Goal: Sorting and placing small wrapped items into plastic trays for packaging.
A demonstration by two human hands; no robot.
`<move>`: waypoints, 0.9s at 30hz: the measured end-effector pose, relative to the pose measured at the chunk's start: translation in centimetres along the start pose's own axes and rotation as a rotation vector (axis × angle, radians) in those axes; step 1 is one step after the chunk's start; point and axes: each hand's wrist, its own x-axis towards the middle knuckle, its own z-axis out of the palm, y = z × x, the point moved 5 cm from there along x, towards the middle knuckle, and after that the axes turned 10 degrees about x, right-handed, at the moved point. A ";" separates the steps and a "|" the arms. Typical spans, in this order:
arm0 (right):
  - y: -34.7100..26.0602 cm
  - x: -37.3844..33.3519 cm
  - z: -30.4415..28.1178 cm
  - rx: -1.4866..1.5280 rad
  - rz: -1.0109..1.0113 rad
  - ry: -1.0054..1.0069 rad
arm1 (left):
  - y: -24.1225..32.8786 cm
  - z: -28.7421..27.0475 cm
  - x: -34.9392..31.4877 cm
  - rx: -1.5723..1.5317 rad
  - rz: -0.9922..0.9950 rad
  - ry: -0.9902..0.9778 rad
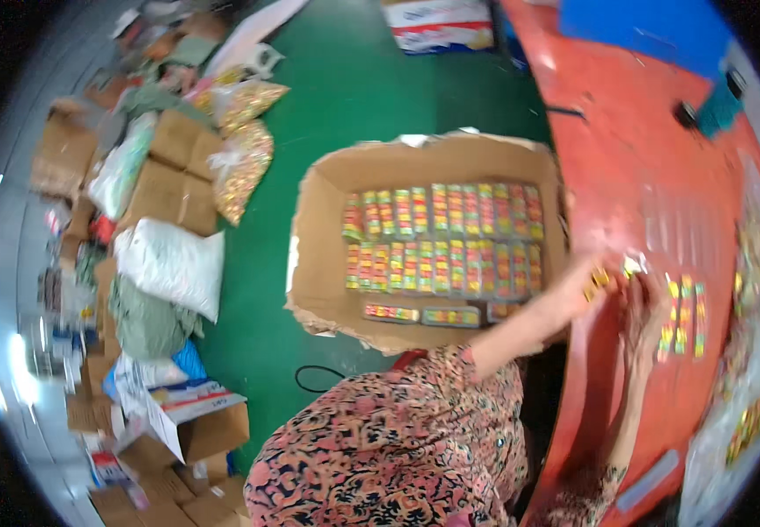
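Over the red table, my left hand reaches across from the box side, its fingers curled around small yellow-and-dark pieces too blurred to name exactly. Close beside it is my right hand, fingers bent and smeared by motion. A shiny whitish bit shows at its fingertips; whether the hand grips it is unclear. Just right of my right hand lie several narrow clear trays filled with yellow, green and red pieces. Beyond the hands, empty clear plastic trays lie on the table.
A cardboard box left of the table holds rows of colourful filled packs. Plastic bags of pieces line the table's right edge. A teal bottle stands far right. Cartons and sacks crowd the green floor's left side.
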 end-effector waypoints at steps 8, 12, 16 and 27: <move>-1.2 -3.6 0.3 0.495 0.103 0.123 | 2.3 0.9 -1.0 -0.284 0.022 0.071; -2.0 -4.7 1.5 0.367 -0.094 0.165 | 0.8 2.7 -1.9 -0.239 -0.006 -0.081; -3.0 -5.9 1.8 0.202 -0.084 0.151 | 0.4 3.7 -3.1 -0.219 0.036 -0.129; 0.9 -9.0 -1.9 0.463 0.122 0.190 | 0.2 1.4 -3.4 -0.123 -0.085 -0.019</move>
